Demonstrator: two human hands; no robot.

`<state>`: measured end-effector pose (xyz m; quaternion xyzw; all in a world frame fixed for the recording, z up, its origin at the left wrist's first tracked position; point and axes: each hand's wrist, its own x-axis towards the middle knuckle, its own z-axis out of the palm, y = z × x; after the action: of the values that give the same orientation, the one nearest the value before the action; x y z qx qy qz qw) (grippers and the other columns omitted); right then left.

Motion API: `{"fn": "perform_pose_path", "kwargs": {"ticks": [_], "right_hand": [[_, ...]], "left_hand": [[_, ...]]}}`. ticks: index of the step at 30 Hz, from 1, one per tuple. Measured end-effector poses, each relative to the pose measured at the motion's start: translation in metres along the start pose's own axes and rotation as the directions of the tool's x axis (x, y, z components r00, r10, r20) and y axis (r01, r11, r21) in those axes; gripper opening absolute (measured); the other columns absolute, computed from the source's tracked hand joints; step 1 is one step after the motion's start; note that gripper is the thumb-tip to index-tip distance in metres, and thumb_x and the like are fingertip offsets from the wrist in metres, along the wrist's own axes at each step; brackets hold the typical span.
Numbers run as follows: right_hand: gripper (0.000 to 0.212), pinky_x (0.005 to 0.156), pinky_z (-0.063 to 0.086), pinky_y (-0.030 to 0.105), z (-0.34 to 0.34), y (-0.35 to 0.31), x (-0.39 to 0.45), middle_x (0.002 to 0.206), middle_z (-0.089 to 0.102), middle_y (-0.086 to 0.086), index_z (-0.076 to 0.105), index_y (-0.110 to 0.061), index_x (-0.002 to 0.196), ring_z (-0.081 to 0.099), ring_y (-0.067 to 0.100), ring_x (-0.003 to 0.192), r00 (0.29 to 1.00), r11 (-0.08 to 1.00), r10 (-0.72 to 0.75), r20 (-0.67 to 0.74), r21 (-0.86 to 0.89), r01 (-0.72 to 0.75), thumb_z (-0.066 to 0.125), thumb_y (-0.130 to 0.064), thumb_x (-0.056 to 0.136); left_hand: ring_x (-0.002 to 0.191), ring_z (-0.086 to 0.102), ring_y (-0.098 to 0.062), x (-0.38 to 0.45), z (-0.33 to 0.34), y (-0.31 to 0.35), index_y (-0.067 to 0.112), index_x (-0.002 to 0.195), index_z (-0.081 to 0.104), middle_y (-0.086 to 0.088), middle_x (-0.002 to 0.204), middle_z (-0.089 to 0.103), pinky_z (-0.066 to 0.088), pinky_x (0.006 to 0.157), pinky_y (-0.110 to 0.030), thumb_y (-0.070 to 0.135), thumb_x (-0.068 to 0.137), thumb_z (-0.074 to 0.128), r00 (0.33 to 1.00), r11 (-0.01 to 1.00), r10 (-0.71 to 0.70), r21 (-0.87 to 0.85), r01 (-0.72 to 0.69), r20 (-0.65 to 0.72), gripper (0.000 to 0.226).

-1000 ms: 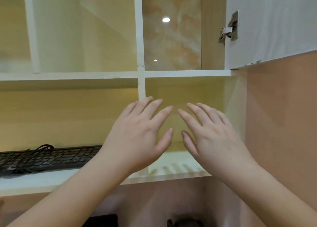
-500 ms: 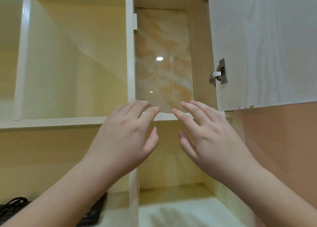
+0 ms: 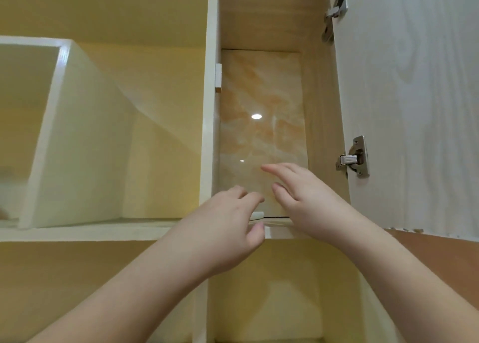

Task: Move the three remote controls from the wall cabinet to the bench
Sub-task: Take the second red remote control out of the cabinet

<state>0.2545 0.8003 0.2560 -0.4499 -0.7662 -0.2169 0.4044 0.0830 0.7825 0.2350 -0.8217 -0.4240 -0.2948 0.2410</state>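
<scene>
The left hand (image 3: 220,228) reaches up over the shelf (image 3: 103,230) edge, fingers loosely curled, holding nothing. The right hand (image 3: 308,200) is just beside it, fingers spread and empty. Between them a pale remote control (image 3: 257,215) end peeks over the shelf edge. The cabinet door (image 3: 414,109) stands open at right.
</scene>
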Motion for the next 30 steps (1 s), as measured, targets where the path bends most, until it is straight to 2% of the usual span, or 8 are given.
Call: {"fn": "perform_pose_path", "kwargs": {"ticks": [4,8,10,15,19,24,27,30], "right_hand": [[0.042,0.103,0.028,0.022,0.003,0.006,0.024,0.148,0.039,-0.006,0.039,-0.029,0.142,0.036,0.011,0.135,0.994,0.990,0.071,0.087,0.115,-0.081,0.034,-0.021,0.101],[0.047,0.093,0.042,0.029,0.005,0.014,0.052,0.145,0.045,0.002,0.045,-0.031,0.137,0.050,0.020,0.122,0.962,0.980,0.191,0.195,0.023,-0.200,0.029,-0.011,0.099],[0.054,0.094,0.044,0.031,0.007,0.016,0.067,0.143,0.048,0.005,0.047,-0.030,0.137,0.052,0.023,0.122,0.938,0.972,0.235,0.253,-0.035,-0.234,0.027,-0.002,0.096],[0.063,0.103,0.040,0.034,0.028,0.024,0.094,0.143,0.048,0.005,0.050,-0.027,0.135,0.047,0.026,0.128,0.845,0.945,0.325,0.425,-0.167,-0.280,0.027,0.008,0.089],[0.059,0.107,0.037,0.034,0.043,0.036,0.098,0.141,0.053,-0.002,0.048,-0.026,0.138,0.046,0.019,0.130,0.741,0.926,0.377,0.555,-0.228,-0.300,0.027,0.005,0.092],[0.050,0.104,0.044,0.038,0.050,0.054,0.099,0.136,0.055,0.005,0.041,-0.023,0.142,0.052,0.021,0.124,0.660,0.878,0.460,0.594,-0.193,-0.438,0.036,-0.003,0.097],[0.049,0.106,0.043,0.037,0.057,0.058,0.100,0.134,0.056,0.007,0.040,-0.024,0.143,0.051,0.020,0.126,0.614,0.854,0.459,0.642,-0.127,-0.505,0.047,-0.009,0.097],[0.047,0.107,0.042,0.038,0.060,0.057,0.098,0.133,0.057,0.009,0.044,-0.025,0.140,0.050,0.022,0.126,0.594,0.844,0.447,0.669,-0.095,-0.527,0.047,-0.008,0.096]], "left_hand": [[0.113,0.052,-0.022,0.023,-0.004,0.000,0.020,0.128,0.045,-0.002,0.123,0.051,0.044,0.093,-0.037,0.037,0.096,0.038,0.996,0.993,-0.079,0.087,0.076,0.036,0.037],[0.105,0.058,-0.028,0.047,-0.003,0.007,0.017,0.127,0.050,-0.009,0.120,0.057,0.043,0.073,-0.032,0.026,0.098,0.043,0.965,0.960,-0.178,0.247,0.128,0.191,0.031],[0.104,0.059,-0.029,0.056,-0.007,0.012,0.012,0.125,0.053,-0.012,0.121,0.058,0.039,0.068,-0.030,0.024,0.099,0.044,0.934,0.943,-0.242,0.291,0.162,0.263,0.031],[0.109,0.059,-0.031,0.074,-0.005,0.017,0.004,0.119,0.055,-0.014,0.117,0.060,0.048,0.084,-0.036,0.028,0.096,0.049,0.874,0.915,-0.347,0.327,0.237,0.339,0.034],[0.105,0.061,-0.029,0.085,0.010,0.011,0.006,0.119,0.056,-0.010,0.112,0.062,0.049,0.087,-0.038,0.031,0.096,0.046,0.836,0.897,-0.402,0.343,0.278,0.374,0.035],[0.119,0.051,-0.031,0.092,0.018,0.007,0.008,0.134,0.046,-0.013,0.133,0.053,0.042,0.101,-0.042,0.034,0.102,0.031,0.798,0.884,-0.379,0.438,0.163,0.468,0.045],[0.124,0.047,-0.028,0.093,0.018,0.008,0.011,0.140,0.041,-0.010,0.139,0.048,0.038,0.100,-0.039,0.027,0.104,0.030,0.795,0.892,-0.329,0.445,0.083,0.510,0.041],[0.123,0.048,-0.028,0.094,0.016,0.009,0.011,0.140,0.040,-0.011,0.138,0.049,0.038,0.098,-0.036,0.023,0.104,0.030,0.785,0.894,-0.322,0.444,0.068,0.530,0.040]]}}
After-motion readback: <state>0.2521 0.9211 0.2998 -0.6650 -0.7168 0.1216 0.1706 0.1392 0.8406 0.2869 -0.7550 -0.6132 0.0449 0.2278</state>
